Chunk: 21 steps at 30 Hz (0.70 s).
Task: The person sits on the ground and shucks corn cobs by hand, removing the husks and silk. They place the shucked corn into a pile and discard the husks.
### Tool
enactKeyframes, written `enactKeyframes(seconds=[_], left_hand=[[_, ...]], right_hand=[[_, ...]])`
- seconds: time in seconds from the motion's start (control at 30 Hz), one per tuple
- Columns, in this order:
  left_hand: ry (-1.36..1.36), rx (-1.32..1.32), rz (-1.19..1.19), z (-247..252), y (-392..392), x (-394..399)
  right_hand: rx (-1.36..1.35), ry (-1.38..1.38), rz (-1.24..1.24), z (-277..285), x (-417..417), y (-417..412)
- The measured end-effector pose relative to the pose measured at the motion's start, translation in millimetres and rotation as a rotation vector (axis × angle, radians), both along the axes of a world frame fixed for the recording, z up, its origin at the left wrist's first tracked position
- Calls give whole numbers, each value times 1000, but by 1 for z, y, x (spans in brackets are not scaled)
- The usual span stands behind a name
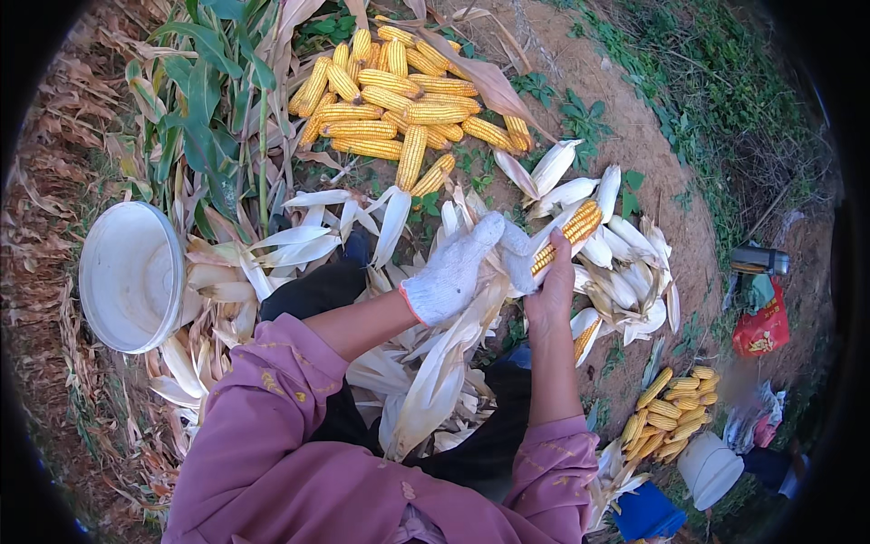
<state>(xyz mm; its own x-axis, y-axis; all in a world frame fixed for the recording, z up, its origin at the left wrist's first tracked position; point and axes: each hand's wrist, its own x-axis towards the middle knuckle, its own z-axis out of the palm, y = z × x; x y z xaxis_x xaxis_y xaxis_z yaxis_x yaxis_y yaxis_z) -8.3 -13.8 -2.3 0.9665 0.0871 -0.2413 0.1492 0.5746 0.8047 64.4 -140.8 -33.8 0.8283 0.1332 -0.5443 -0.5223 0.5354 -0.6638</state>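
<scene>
My left hand [457, 267], in a white knit glove, grips the pulled-back husk at the base of a half-husked corn ear [579, 223]. The bare fingers of my right hand [552, 275] close around the same ear, whose yellow kernels face up. Below my hands a long strip of dry husk [435, 387] hangs over a litter of husks between my legs. Ahead lies a pile of husked yellow corn ears [387, 95]. To the right is a heap of ears still in pale husks [622, 272], one of them [586, 336] partly open.
A white plastic bucket [132, 277] stands at left by green corn stalks [264, 156]. At lower right are more husked ears [673, 415], a white bucket [710, 469] and a blue container [648, 513]. A steel flask [760, 260] and red bag [761, 326] lie at far right.
</scene>
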Motion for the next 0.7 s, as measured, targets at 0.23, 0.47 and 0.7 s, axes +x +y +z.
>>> enactKeyframes(seconds=[0.23, 0.47, 0.7], left_hand=[[66, 80, -457, 5, 0, -20], [34, -220, 93, 14, 43, 18], [-23, 276, 160, 23, 39, 20]], right_hand=[[-242, -319, -32, 20, 20, -41], [-535, -697, 561, 34, -14, -10], [-540, -741, 701, 24, -25, -1]])
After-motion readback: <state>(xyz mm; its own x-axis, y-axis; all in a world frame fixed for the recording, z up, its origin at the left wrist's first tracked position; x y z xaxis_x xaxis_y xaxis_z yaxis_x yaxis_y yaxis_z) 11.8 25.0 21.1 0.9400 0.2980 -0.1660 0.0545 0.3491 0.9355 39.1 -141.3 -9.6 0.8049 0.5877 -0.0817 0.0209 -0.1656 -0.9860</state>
